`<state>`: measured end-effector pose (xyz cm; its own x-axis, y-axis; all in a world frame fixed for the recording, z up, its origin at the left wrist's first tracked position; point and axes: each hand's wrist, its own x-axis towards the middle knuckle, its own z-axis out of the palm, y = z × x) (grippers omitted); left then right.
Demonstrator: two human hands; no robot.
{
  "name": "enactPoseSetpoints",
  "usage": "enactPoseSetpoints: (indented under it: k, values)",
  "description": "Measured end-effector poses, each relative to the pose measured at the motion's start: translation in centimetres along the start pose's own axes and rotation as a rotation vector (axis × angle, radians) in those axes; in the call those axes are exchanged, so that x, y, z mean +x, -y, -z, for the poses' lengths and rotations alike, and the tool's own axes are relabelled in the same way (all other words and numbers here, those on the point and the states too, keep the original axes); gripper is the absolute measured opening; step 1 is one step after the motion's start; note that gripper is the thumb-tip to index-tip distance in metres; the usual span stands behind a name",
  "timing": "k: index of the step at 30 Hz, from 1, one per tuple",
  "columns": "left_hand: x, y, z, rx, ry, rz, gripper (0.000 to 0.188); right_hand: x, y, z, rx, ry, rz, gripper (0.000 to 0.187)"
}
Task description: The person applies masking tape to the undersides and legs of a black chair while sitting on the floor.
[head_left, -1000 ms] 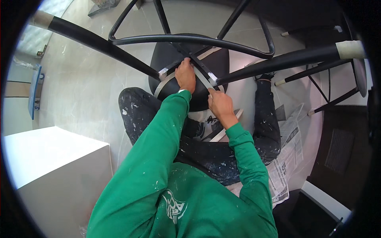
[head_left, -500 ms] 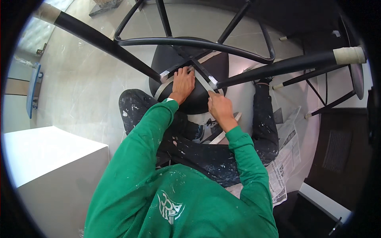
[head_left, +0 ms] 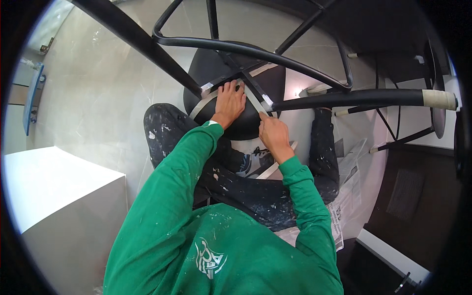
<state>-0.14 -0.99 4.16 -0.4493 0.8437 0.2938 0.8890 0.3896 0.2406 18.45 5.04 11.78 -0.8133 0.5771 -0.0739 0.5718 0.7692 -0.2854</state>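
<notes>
An upturned black stool [head_left: 204, 61] stands in the upper middle of the frame, its seat down by the floor [head_left: 108, 88]. The left hand [head_left: 230, 104] lies flat with fingers extended on the seat's underside, fingertips at the crossed metal bars [head_left: 227, 77]. Lower and to its right, the right hand [head_left: 274, 135] has its fingertips together, clamped on the lower end of a pale strip [head_left: 254, 101] that runs up toward the left fingertips. A white box [head_left: 64, 184] sits at lower left.

The head fisheye looks down, its dark rim unclear.
</notes>
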Motion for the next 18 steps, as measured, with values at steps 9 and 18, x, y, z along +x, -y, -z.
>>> enactPoseSetpoints:
  k: [9,18]
  values:
    - [0.0,-0.8,0.3,0.006,0.01,0.057,0.058,0.4,-0.5,-0.5,-0.026,0.015,-0.009,0.03]
    - [0.1,-1.2,0.7,-0.062,0.008,0.078,0.059,0.7,-0.4,-0.4,-0.003,0.042,-0.046,0.023]
